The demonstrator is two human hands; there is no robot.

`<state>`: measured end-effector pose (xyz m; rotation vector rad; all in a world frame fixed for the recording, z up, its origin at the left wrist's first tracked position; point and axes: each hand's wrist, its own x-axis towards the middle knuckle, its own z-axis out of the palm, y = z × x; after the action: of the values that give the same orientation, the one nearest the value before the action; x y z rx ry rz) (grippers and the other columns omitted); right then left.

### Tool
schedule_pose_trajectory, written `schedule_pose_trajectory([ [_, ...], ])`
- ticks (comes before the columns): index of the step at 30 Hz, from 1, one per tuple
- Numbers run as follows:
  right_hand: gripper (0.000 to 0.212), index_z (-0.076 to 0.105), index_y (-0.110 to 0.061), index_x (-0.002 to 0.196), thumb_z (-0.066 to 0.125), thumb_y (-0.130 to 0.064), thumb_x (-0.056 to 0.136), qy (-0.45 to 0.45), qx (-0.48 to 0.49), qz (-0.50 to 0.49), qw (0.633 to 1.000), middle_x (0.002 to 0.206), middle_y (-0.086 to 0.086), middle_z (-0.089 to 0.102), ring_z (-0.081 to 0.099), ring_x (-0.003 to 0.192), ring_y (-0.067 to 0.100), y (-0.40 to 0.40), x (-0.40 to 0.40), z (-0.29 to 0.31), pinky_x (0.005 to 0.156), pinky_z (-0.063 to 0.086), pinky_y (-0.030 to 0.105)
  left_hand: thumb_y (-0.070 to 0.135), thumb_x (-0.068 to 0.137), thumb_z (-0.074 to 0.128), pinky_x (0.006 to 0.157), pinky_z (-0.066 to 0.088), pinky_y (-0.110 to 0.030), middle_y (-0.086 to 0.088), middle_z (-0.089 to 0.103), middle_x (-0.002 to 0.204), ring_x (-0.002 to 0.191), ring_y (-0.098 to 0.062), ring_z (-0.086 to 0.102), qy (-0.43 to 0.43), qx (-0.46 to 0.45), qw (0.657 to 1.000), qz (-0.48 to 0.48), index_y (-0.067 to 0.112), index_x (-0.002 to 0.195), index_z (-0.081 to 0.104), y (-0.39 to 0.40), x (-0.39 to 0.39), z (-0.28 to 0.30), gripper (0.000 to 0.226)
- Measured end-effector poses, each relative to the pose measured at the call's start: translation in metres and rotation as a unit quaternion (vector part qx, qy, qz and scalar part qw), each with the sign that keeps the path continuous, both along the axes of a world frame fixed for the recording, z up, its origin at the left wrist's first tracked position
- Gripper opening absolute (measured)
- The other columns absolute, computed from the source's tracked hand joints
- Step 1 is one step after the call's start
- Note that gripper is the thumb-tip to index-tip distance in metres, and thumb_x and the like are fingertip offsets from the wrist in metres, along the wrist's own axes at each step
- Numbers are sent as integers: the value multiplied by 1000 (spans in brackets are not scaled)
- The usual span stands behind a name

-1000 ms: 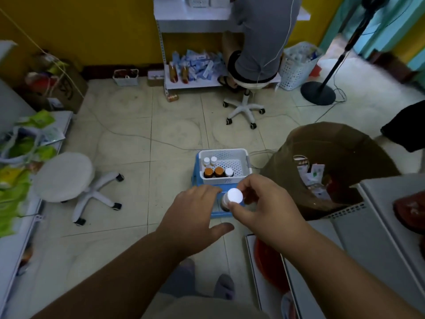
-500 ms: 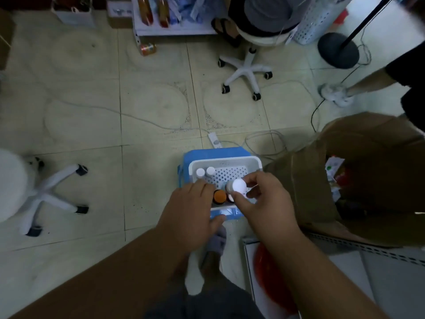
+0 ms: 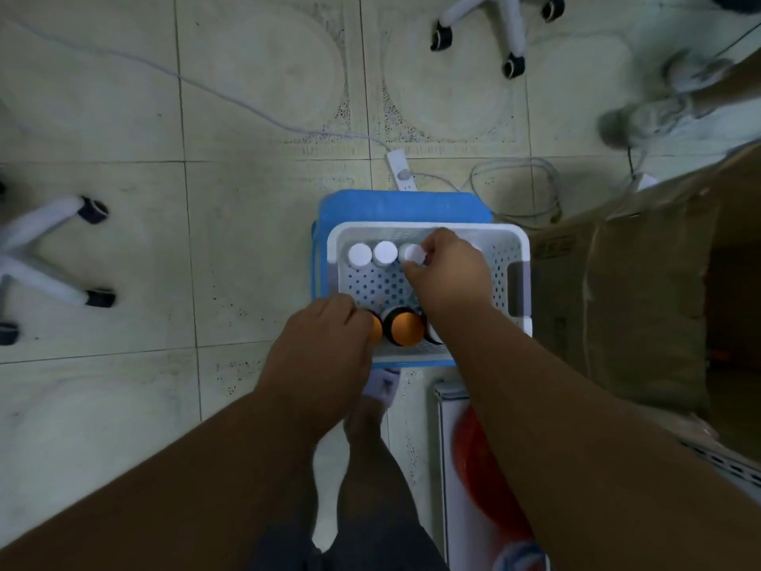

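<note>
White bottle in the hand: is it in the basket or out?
In. The right hand holds the white-capped bottle inside the white basket, in line with two other white-capped bottles.

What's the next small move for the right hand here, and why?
Probably set the white-capped bottle down and let go: the right hand pinches it in the far row of the white basket, right beside two standing bottles with matching caps.

right hand [image 3: 451,276] stretched forward, fingers [image 3: 436,241] pinching; left hand [image 3: 325,352] nearer, fingers curled down.
</note>
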<state>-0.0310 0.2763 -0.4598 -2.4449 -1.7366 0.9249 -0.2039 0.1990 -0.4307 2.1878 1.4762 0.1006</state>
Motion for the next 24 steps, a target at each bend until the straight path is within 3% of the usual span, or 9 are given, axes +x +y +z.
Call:
schedule_pose_trajectory([
  [7,26,56,-15,107,59,-36,91,-6,-13,-7,1000,101,6,65,60,92,26,3,-2,-13,72,43,32,11,72,77,56,47,-36,-8,55,75,64,-25,54,-19,-18,1000,4,12,78,63,2,7,-5,15],
  [12,37,57,-15,121,63,-30,88,14,42,12,999,112,7,62,60,100,27,-20,2,25,85,50,42,18,79,65,60,50,-38,-8,58,83,72,-26,55,-20,-21,999,12,12,89,66,-4,4,5,12],
  [15,37,60,-13,118,67,-26,84,30,109,41,993,111,8,61,60,99,27,-44,4,87,85,50,46,26,81,48,63,53,-44,-10,60,87,77,-30,58,-30,-30,999,12,11,92,67,-3,2,48,26],
  [19,37,62,-15,116,68,-26,81,28,191,70,979,110,6,62,61,98,27,-78,3,209,84,51,44,28,83,45,63,53,-47,-14,60,86,76,-35,59,-43,-1,999,-16,8,90,68,-3,-5,136,31],
  [24,38,64,-14,110,70,-25,75,-36,294,58,953,101,6,61,59,91,28,-140,-8,348,77,49,37,35,81,40,74,52,-43,-10,62,88,80,-34,61,-86,53,992,-76,13,92,69,-20,-5,238,38],
])
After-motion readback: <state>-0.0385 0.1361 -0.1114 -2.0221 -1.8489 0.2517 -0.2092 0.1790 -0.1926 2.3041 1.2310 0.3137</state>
